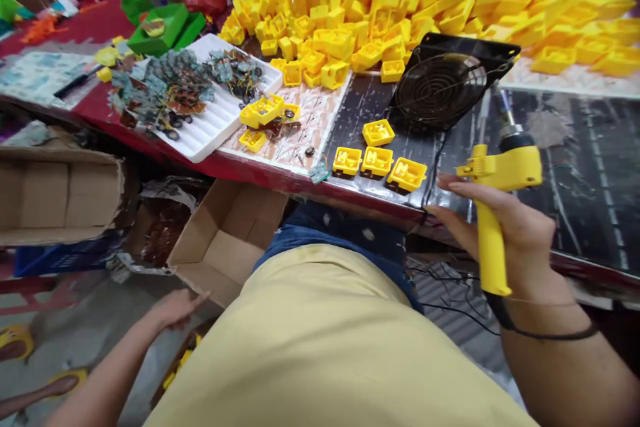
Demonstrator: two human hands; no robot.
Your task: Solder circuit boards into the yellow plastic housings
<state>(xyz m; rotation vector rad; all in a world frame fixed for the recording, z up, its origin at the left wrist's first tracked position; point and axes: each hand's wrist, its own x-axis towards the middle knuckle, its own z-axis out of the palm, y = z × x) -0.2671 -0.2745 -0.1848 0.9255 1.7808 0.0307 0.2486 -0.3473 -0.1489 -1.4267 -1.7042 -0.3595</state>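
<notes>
My right hand (520, 227) has a yellow soldering gun (493, 233) resting against it between thumb and palm, its metal tip pointing up toward a black fan (440, 83). The index finger and thumb stand apart near the table's edge. My left hand (175, 310) hangs low beside an open cardboard box (225, 253), index finger stretched out, holding nothing visible. On the black tabletop, three yellow housings stand in a row, the rightmost one (407, 175) nearest my right hand, with another yellow housing (379, 133) behind them.
A big heap of yellow housings (390, 0) covers the back. Circuit boards with wires (160, 83) lie on a white ribbed tray (210, 123). Green containers (160, 30) stand behind. Another cardboard box (65, 197) is at the left, below the table; a black cable crosses the front edge.
</notes>
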